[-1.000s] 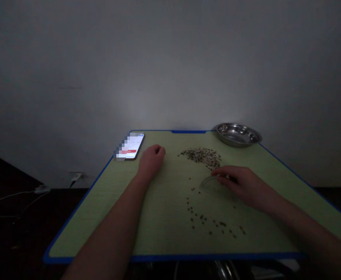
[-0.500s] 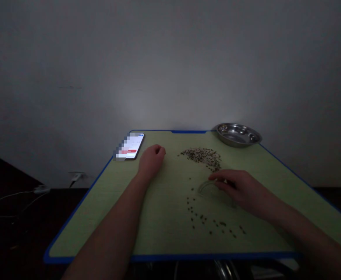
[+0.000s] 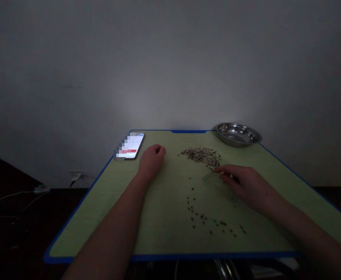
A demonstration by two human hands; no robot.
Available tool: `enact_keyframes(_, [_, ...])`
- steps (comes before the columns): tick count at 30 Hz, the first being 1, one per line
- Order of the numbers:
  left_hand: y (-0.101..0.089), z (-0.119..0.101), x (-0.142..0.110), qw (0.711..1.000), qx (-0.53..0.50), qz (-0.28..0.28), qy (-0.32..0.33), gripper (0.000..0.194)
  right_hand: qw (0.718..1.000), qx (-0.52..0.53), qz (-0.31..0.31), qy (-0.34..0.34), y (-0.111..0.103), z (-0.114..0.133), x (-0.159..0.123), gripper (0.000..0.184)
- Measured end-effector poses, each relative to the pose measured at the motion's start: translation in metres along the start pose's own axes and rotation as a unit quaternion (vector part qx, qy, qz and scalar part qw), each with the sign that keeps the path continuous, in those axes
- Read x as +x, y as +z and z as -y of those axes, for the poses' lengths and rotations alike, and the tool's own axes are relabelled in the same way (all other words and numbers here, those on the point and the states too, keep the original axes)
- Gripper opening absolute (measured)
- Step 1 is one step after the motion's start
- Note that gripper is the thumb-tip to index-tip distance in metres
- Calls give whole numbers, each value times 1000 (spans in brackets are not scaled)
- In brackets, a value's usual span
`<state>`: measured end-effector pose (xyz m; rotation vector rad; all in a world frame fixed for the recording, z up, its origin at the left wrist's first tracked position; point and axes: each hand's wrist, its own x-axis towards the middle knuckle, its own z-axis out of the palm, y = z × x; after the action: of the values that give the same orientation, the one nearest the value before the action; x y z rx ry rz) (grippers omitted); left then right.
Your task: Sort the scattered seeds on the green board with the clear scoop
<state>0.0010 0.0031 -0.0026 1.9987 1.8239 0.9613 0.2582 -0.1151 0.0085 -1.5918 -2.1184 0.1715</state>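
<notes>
My right hand [image 3: 240,181] pinches a clear, curved piece of plastic that looks like a protractor [image 3: 209,178] between thumb and fingers, low over the table. Just beyond its fingertips lies a heap of small dark and pale grains, like seeds or beans [image 3: 202,154]. Loose dark grains [image 3: 202,217] are strewn in a curved band on the near side of the protractor. Left of the heap, my left hand [image 3: 152,159] rests on the tabletop as a closed fist, with nothing showing in it; its fingertips are partly hidden.
The pale green table [image 3: 159,229] has a blue edge. A shiny metal bowl [image 3: 239,135] sits at the far right corner, near the wall [image 3: 170,70]. A lit phone [image 3: 134,146] lies at the far left. White cables [image 3: 39,189] run left of the table.
My right hand and the protractor drew slightly nearer to me and left, then moved back away and right. A few loose grains shifted nearer to me. My left hand has stayed still.
</notes>
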Motion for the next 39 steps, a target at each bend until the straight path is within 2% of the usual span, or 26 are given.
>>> enact_keyframes(4, [0, 0, 0, 1000, -1, -1, 4, 31, 1000, 27, -1, 9, -8, 1, -5, 23])
enact_keyframes(13, [0, -1, 1, 1000, -4, 4, -3, 31, 992, 89, 88, -26, -11, 16, -22, 22])
enact_keyframes(24, [1, -1, 3, 1000, 1, 8, -2, 30, 987, 108, 111, -33, -6, 18, -28, 22])
enact_keyframes(29, [1, -1, 3, 1000, 0, 9, -1, 29, 988, 104, 107, -37, -1, 21, -29, 22])
enact_keyframes(35, [1, -2, 2, 1000, -1, 10, -2, 29, 998, 60, 30, -2, -2, 11, -28, 23])
enact_keyframes(39, [0, -3, 1, 1000, 2, 12, -7, 30, 997, 67, 26, 2, -6, 11, -31, 23])
